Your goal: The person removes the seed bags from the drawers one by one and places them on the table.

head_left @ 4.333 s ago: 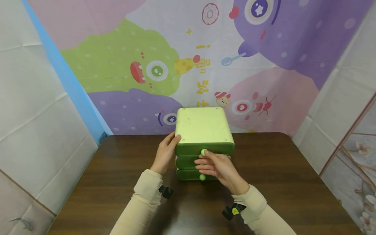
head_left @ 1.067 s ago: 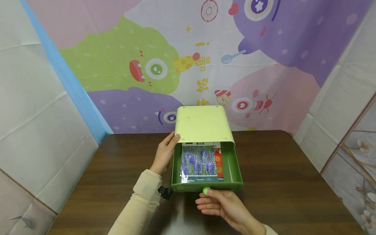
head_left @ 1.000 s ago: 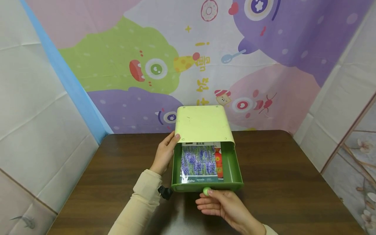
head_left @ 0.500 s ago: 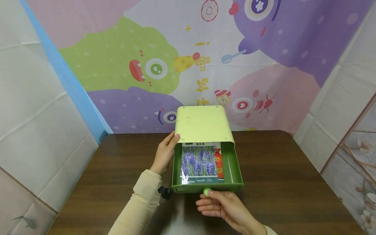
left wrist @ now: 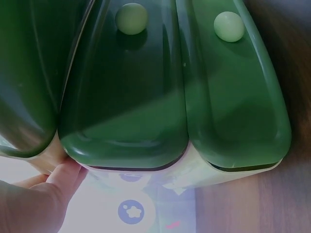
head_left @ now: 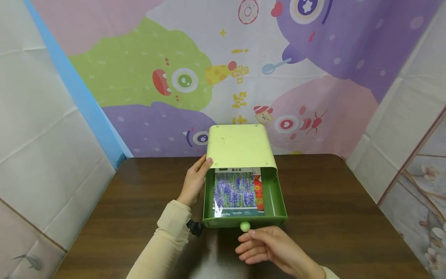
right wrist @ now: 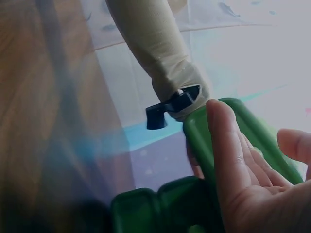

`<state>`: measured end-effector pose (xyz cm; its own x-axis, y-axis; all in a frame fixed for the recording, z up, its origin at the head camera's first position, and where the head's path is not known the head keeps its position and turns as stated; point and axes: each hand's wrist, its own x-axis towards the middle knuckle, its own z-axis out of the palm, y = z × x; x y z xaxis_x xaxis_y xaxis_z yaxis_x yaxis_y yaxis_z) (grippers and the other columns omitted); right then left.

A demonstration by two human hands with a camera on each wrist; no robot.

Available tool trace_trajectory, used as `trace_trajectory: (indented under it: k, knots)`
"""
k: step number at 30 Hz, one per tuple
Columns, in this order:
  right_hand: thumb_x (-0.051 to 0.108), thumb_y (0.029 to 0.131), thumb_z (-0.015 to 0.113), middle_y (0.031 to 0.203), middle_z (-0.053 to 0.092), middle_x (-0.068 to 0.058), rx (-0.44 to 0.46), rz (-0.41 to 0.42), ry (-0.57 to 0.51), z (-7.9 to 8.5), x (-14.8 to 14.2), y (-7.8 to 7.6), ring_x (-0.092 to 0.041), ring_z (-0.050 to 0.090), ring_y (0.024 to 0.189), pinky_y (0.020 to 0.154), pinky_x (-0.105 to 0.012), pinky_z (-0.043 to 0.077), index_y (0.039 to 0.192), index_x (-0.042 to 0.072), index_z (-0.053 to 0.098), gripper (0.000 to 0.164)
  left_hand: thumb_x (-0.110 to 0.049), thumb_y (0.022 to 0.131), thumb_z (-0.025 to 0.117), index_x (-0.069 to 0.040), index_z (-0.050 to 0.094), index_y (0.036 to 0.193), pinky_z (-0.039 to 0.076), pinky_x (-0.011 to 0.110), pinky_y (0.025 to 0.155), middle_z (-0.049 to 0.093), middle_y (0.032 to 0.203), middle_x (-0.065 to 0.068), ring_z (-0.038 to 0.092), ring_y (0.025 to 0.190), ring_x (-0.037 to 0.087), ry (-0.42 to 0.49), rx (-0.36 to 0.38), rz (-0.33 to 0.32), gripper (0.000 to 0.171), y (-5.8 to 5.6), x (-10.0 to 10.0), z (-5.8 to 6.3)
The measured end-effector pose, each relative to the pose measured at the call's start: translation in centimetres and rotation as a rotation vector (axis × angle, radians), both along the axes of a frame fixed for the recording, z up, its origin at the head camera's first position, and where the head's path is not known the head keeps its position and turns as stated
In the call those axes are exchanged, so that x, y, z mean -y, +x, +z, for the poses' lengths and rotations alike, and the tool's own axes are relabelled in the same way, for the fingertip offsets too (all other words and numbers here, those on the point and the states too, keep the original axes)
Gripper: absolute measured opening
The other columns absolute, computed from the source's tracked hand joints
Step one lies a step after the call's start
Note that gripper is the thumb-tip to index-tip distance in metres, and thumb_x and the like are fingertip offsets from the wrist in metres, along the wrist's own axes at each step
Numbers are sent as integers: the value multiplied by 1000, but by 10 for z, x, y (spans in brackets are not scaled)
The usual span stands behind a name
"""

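A pale yellow-green drawer cabinet [head_left: 238,145] stands on the table with its top green drawer [head_left: 275,197] pulled out. Inside lie a flat packet printed with purple flowers [head_left: 234,190] and, partly under it, one with red flowers [head_left: 258,193]. My left hand [head_left: 192,184] rests against the cabinet's left side, thumb at the top front corner. Just below the drawer's round knob [head_left: 245,226], my right hand [head_left: 273,248] hangs with fingers loosely bent and nothing held. In the right wrist view, thumb and fingers stand apart.
Two lower drawers, the middle drawer [left wrist: 126,92] and the bottom drawer [left wrist: 238,97], are closed, each with a round knob. Dark wooden table [head_left: 331,201] surrounds the cabinet. A cartoon-printed cloth [head_left: 209,50] hangs behind, with pale panels at both sides.
Since the earliest frame, my right hand has drawn the top drawer out towards me by its knob. It has now let go and moved slightly down and right. The left hand has stayed put.
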<state>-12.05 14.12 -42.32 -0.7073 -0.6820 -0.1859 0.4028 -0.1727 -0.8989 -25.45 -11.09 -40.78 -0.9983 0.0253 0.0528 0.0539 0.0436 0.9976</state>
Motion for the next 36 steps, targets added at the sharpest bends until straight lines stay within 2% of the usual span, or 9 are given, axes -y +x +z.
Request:
trace_trajectory:
  k: [6,10,13,18,23,26,29,33,36]
  knots:
    - [17,105,44,105,75,-9,-124,41,-43,20,-8,5,-19,73,94,83,-34,60,122,-2,65,32,-54,97,54,-21,38,152,31,59,115,34,158,6,30,147,30,17,0,-6,67,0,0,0]
    - [7,105,40,107,74,-10,-281,33,-93,38,-15,5,-21,73,96,84,-36,60,123,-7,62,32,-55,96,54,-22,38,152,30,59,115,34,158,5,30,147,29,19,0,-11,67,-1,0,-1]
    - [4,105,40,107,74,-9,-425,-30,-47,54,-20,3,-21,72,97,84,-37,59,123,-15,57,31,-56,96,54,-21,37,152,30,59,115,34,158,5,29,147,29,14,-2,-13,68,-2,1,-1]
    - [4,103,46,110,72,-11,-649,-189,139,81,-27,-1,-20,71,100,83,-37,59,125,-14,55,30,-53,97,53,-20,37,152,31,58,115,34,158,7,30,147,30,15,-5,-9,67,-2,0,-1]
    - [9,100,56,117,70,-5,-878,-366,409,99,-28,-7,-14,67,105,84,-27,57,128,8,61,28,-52,98,53,-18,36,153,31,58,115,33,159,8,29,147,30,21,-10,-17,66,-2,0,0]
    - [18,97,63,121,66,4,-978,-447,600,105,-25,-14,-8,62,109,86,-25,54,132,20,59,35,-53,97,53,-20,37,152,31,57,115,33,159,7,29,147,30,14,-4,-16,66,-1,0,0]
    - [27,95,66,128,61,6,-1058,-459,744,105,-21,-23,-9,58,107,84,-31,53,138,26,54,44,-54,97,53,-20,37,152,31,58,115,33,159,6,30,147,30,12,-4,-14,67,0,0,0]
    - [40,93,67,142,51,5,-1143,-404,867,99,-14,-34,-18,54,124,98,-45,50,145,25,46,58,-55,96,53,-21,37,152,31,57,116,33,159,5,29,147,29,11,-1,-13,68,0,0,-1]
    - [50,91,66,151,44,0,-1198,-361,947,93,-8,-42,-24,42,139,108,-54,42,148,22,42,68,-56,96,54,-21,37,152,31,57,116,33,159,5,29,147,29,12,-3,-14,68,0,1,-1]
